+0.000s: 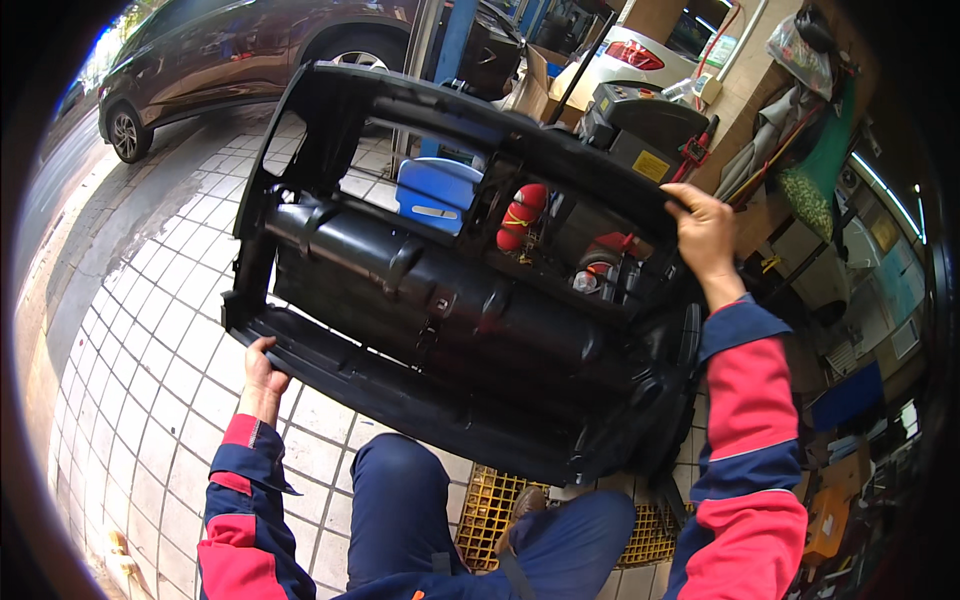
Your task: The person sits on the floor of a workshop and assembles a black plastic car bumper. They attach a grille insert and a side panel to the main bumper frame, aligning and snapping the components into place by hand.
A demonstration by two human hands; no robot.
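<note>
A large black plastic car part [480, 320], a frame with a thick rounded crossbar and rectangular openings, is held up in front of me, tilted down toward the right. My left hand [264, 372] grips its lower left edge, thumb on top and the other fingers hidden beneath. At the upper right corner, my right hand [705, 230] is closed over the rim, its fingertips partly behind the edge. Through the openings I can see a blue plastic stool [438, 190] and a red cylinder [522, 215] with yellow cord.
A dark brown car [230, 55] is parked at the far left on the white tiled floor [150, 370]. Yellow floor grating [490, 500] lies by my feet. A grey-black machine [645, 130] stands behind the part. Bags and cluttered shelves line the right side.
</note>
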